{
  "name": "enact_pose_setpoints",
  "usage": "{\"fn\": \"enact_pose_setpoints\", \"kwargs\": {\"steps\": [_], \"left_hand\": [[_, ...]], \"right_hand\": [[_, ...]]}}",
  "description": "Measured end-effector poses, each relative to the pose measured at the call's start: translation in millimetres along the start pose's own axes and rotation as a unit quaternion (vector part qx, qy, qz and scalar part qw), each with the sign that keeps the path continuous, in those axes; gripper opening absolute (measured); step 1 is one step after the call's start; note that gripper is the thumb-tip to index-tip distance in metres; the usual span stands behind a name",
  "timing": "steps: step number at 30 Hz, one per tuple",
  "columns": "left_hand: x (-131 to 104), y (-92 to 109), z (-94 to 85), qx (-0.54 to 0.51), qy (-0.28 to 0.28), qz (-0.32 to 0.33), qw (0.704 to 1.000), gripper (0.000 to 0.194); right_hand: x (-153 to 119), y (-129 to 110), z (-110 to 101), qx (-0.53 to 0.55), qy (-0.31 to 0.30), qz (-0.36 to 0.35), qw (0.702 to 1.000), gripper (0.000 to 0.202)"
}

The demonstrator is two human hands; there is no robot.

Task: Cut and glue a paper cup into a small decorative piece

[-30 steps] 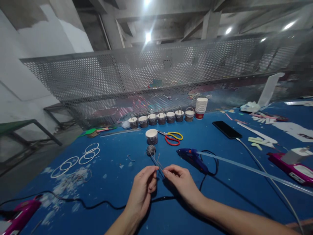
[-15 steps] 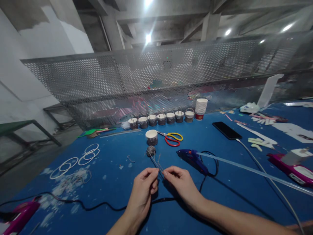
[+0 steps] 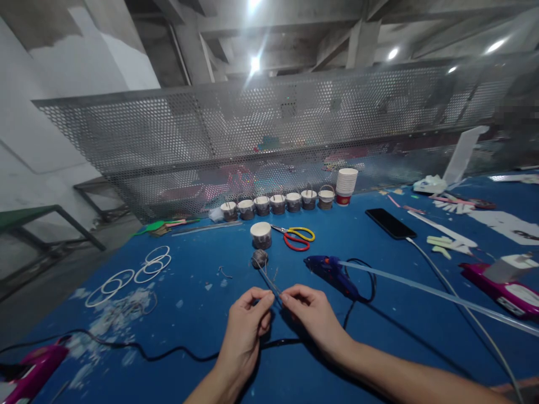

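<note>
Thin grey strands of twine (image 3: pixel 268 278) run from a small grey ball of twine (image 3: pixel 260 258) toward me. My left hand (image 3: pixel 248 320) pinches the strands between thumb and forefinger. Close beside it, my right hand (image 3: pixel 314 314) pinches the same strands, its fingertips almost meeting the left ones. Just beyond the ball stands a paper cup (image 3: pixel 261 236) with a grey-wrapped lower part. Scissors (image 3: pixel 298 238) with one red and one yellow handle lie to its right. A blue glue gun (image 3: pixel 332 273) with a long clear glue stick rests right of my hands.
Several small wrapped cups (image 3: pixel 278 205) line the back, beside a stack of paper cups (image 3: pixel 346 186). White rings (image 3: pixel 158 265) lie at left. A phone (image 3: pixel 390 224) on a white cable sits at right. A black cord (image 3: pixel 168 353) crosses the table (image 3: pixel 189 303) beneath my hands.
Both hands keep pinching the twine in nearly the same place. The strands shift slightly near the fingertips; otherwise the table looks the same.
</note>
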State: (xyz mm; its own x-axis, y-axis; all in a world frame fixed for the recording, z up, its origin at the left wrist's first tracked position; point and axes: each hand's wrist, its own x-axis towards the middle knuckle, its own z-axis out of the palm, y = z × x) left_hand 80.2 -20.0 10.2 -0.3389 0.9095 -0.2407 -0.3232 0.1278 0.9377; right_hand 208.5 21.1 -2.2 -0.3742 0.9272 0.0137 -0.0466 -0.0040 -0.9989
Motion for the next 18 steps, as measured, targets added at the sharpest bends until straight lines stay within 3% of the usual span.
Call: {"fn": "enact_pose_setpoints", "kwargs": {"steps": [18], "left_hand": [[-1.7, 0.9, 2.7, -0.051, -0.038, -0.021, 0.998, 0.033]], "right_hand": [[0.7, 4.6, -1.5, 0.023, -0.006, 0.045, 0.999, 0.039]]}}
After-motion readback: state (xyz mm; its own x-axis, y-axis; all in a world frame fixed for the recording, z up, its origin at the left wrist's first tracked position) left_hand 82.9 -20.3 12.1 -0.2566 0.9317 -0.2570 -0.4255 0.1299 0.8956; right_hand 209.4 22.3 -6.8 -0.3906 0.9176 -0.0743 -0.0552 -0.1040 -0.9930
